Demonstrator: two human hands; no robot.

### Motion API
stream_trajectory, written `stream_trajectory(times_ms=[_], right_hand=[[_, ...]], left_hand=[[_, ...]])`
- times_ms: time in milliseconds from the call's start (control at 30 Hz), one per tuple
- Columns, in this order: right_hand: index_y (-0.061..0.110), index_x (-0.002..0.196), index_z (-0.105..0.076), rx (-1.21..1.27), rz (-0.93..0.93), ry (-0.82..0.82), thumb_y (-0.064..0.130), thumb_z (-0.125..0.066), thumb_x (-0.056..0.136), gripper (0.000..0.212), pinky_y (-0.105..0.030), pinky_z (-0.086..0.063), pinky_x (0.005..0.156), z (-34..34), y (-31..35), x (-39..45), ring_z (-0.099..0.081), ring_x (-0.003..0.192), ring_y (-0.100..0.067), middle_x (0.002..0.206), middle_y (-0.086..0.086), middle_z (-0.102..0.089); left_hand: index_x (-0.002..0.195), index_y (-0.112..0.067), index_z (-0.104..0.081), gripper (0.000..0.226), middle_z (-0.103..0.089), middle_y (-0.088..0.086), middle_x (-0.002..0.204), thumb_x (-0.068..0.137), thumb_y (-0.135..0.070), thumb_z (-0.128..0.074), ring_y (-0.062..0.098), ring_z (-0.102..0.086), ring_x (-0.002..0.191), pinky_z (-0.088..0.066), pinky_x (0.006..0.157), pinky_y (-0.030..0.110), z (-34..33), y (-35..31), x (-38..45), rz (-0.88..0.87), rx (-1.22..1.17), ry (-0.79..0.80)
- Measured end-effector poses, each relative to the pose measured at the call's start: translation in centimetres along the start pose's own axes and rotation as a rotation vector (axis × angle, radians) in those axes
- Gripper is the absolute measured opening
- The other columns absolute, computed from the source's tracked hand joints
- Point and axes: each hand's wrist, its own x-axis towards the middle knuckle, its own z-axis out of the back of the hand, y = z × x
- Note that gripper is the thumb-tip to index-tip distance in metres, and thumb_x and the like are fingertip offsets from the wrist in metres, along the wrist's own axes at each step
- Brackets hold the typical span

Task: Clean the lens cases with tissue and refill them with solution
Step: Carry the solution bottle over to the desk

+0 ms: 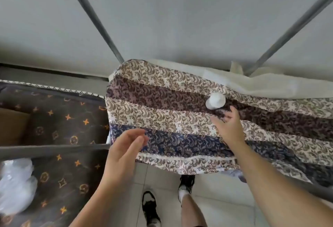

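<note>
A white solution bottle (215, 100) stands on a patterned cloth (162, 111) that covers a table. My right hand (228, 126) reaches over the cloth with fingers spread, its fingertips just below the bottle and apart from it. My left hand (124, 147) hovers at the cloth's near left corner, fingers loosely curled and holding nothing. No lens case or tissue shows in the head view.
A dark monogram-patterned fabric bin (59, 136) stands to the left with a clear plastic bag (16, 187) and a cardboard piece (12, 127) in it. Two metal poles (97, 21) rise behind the table. White cloth (270, 82) lies at the back right. My feet stand on tiled floor (225, 199).
</note>
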Motion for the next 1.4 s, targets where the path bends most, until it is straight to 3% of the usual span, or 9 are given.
stream_trajectory(times_ms=[67,133,333,533,667,833,1033,1300,1400], right_hand=[[0.035,0.154,-0.017,0.037,-0.035,-0.061,0.056,-0.085,0.068,0.111,-0.044,-0.046,0.106,-1.4,-0.5,3.3,-0.052,0.130,-0.017,0.148,0.003,-0.047],[0.043,0.150,-0.019,0.098,-0.053,-0.070,0.057,-0.086,0.062,0.112,-0.047,-0.047,0.106,-2.8,-1.2,6.0,-0.052,0.129,-0.015,0.147,0.006,-0.048],[0.045,0.133,-0.044,0.093,0.104,-0.182,0.055,-0.083,0.067,0.077,-0.028,-0.042,0.086,-5.2,-2.3,9.8,-0.054,0.107,-0.009,0.117,0.018,-0.056],[0.044,0.128,-0.051,0.127,0.147,-0.147,0.049,-0.084,0.065,0.071,-0.022,-0.042,0.078,-2.5,0.5,6.5,-0.055,0.102,-0.009,0.105,0.026,-0.057],[0.043,0.122,-0.055,0.206,0.147,-0.089,0.047,-0.084,0.062,0.067,-0.037,-0.052,0.086,1.2,3.8,-0.6,-0.062,0.105,-0.013,0.113,0.017,-0.063],[0.047,0.106,-0.064,0.359,0.234,0.066,0.048,-0.083,0.060,0.049,-0.016,-0.053,0.066,5.3,8.1,-12.1,-0.066,0.090,0.006,0.098,0.022,-0.069],[0.044,0.091,-0.072,0.585,0.266,0.137,0.041,-0.083,0.060,0.033,-0.015,-0.052,0.057,8.9,9.7,-27.8,-0.069,0.073,0.001,0.081,0.017,-0.073],[0.045,0.090,-0.072,0.717,0.223,-0.051,0.050,-0.082,0.062,0.030,-0.013,-0.050,0.058,9.9,4.9,-47.3,-0.067,0.071,0.004,0.081,0.018,-0.073],[0.044,0.089,-0.070,0.710,0.145,-0.181,0.049,-0.075,0.065,0.025,-0.017,-0.053,0.059,9.7,1.7,-52.6,-0.067,0.071,0.001,0.081,0.015,-0.073]], left_hand=[[0.100,-0.035,-0.073,0.019,-0.076,-0.002,0.097,0.088,-0.034,-0.059,0.012,-0.071,0.094,-0.053,0.082,0.023,-0.9,1.6,1.7,0.027,-0.029,-0.037],[0.099,-0.033,-0.074,0.019,-0.076,-0.001,0.095,0.088,-0.032,-0.059,0.011,-0.071,0.092,-0.054,0.081,0.017,-1.6,3.0,3.1,0.049,-0.042,-0.037],[0.102,-0.030,-0.073,0.019,-0.076,0.000,0.098,0.092,-0.029,-0.057,0.012,-0.070,0.093,-0.053,0.084,0.017,-2.4,5.5,5.4,0.040,-0.036,-0.030],[0.101,-0.031,-0.075,0.019,-0.076,0.003,0.097,0.092,-0.030,-0.058,0.018,-0.071,0.095,-0.055,0.085,0.022,-1.3,2.9,4.9,-0.007,-0.074,-0.047],[0.100,-0.030,-0.075,0.019,-0.076,0.003,0.096,0.091,-0.027,-0.058,0.014,-0.071,0.091,-0.054,0.081,0.018,0.5,-0.7,2.7,-0.047,-0.097,-0.023],[0.102,-0.033,-0.074,0.020,-0.077,0.002,0.099,0.093,-0.025,-0.058,0.013,-0.071,0.096,-0.052,0.084,0.016,3.6,-3.4,-1.7,-0.117,-0.075,0.058],[0.106,-0.024,-0.072,0.019,-0.076,0.000,0.097,0.095,-0.021,-0.057,0.011,-0.070,0.092,-0.052,0.084,0.017,7.6,-4.5,-9.7,-0.213,0.030,0.256],[0.106,-0.028,-0.073,0.019,-0.075,0.005,0.100,0.091,-0.031,-0.061,0.018,-0.071,0.094,-0.056,0.089,0.025,11.8,-3.0,-19.1,-0.219,0.143,0.532],[0.104,-0.027,-0.074,0.017,-0.075,0.007,0.097,0.096,-0.018,-0.062,0.019,-0.070,0.090,-0.056,0.085,0.024,11.3,-2.8,-21.0,-0.223,0.167,0.609]])
